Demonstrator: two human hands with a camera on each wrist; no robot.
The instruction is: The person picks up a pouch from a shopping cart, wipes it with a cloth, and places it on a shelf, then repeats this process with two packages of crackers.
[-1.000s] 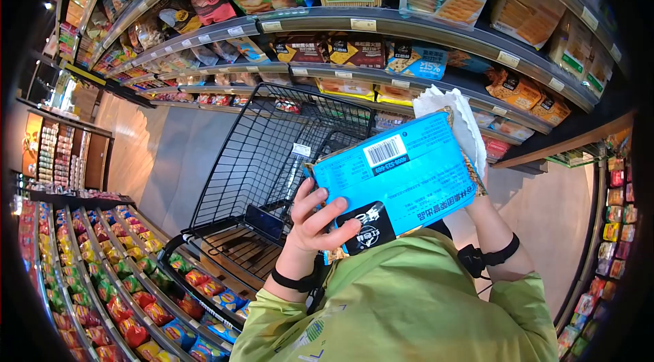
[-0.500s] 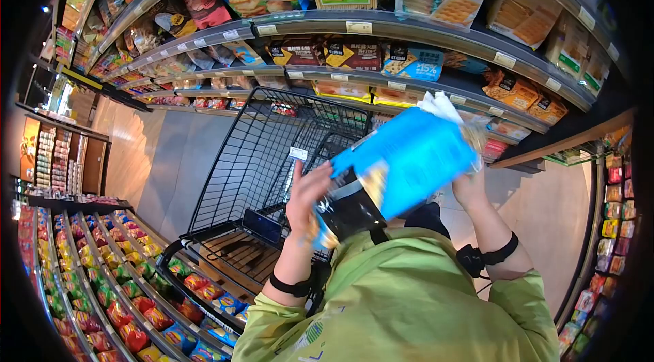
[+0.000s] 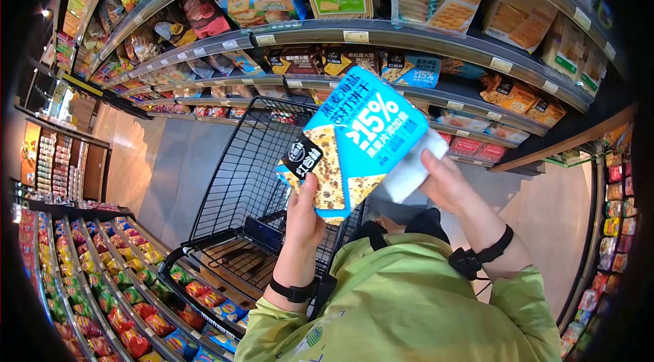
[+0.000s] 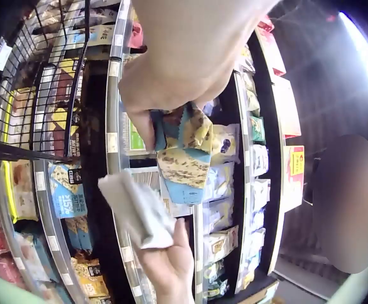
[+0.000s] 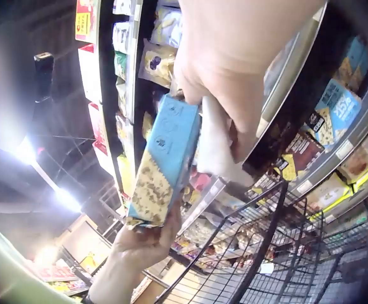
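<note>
A blue cracker package (image 3: pixel 371 133) with cracker pictures and a large "15%" faces up, tilted, in front of the body. My left hand (image 3: pixel 304 217) grips its lower left end, thumb over the front and the other fingers hidden beneath. Beside the package's right end, my right hand (image 3: pixel 448 183) holds a folded white sheet (image 3: pixel 417 168), thumb on top. The right wrist view shows the package's narrow side (image 5: pixel 165 155) close to the white sheet (image 5: pixel 217 142). In the left wrist view, the sheet (image 4: pixel 139 212) lies between the right thumb and fingers.
A black wire shopping cart (image 3: pixel 221 164) stands to the left, a dark flat device (image 3: pixel 264 236) near its handle. Ahead run shelves (image 3: pixel 300 33) of crackers, including similar blue packages (image 3: pixel 412 72). A low rack of snack bags (image 3: pixel 122 273) fills the lower left.
The package has turned over from its barcode back to its printed front. The left hand briefly loosened and now grips the lower end; the right hand with the white sheet moved lower.
</note>
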